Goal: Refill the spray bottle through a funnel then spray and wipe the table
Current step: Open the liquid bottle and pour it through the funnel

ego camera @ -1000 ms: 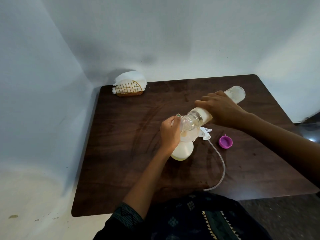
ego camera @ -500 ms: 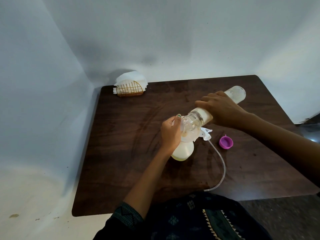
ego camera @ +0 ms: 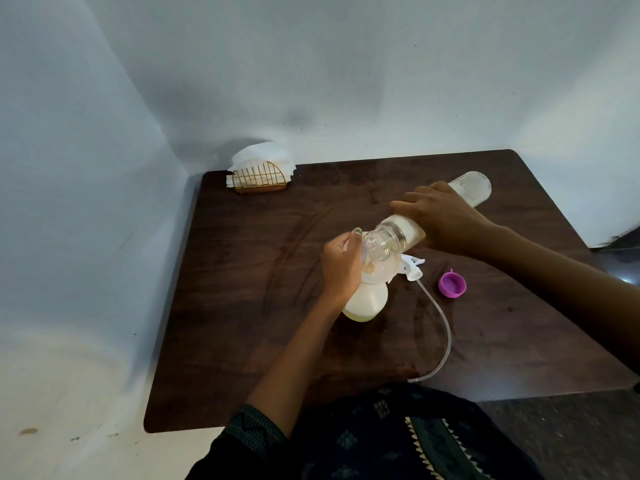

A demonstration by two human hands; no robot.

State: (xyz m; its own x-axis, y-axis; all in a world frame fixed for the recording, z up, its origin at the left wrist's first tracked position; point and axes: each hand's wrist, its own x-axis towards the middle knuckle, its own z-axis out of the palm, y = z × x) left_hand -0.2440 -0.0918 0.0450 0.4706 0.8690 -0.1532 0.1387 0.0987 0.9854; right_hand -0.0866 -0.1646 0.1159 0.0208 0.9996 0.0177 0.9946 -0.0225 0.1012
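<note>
A pale spray bottle (ego camera: 367, 301) stands on the dark wooden table (ego camera: 242, 306), with a clear funnel (ego camera: 375, 268) in its neck. My left hand (ego camera: 341, 268) grips the funnel and the bottle's neck. My right hand (ego camera: 440, 218) holds a long clear refill bottle (ego camera: 471, 187) tipped nearly flat, its open mouth (ego camera: 377, 242) over the funnel. Pale liquid sits in the refill bottle's neck end. The white spray head (ego camera: 412, 268) lies on the table beside the bottle, its thin tube (ego camera: 445, 334) curving toward me.
A purple cap (ego camera: 452, 285) lies open side up right of the spray head. A gold wire holder with white napkins (ego camera: 259, 171) stands at the table's far left corner against the wall. White walls close in on the far and left sides.
Almost nothing has moved. The refill bottle stays tipped over the funnel, and both hands keep their grips.
</note>
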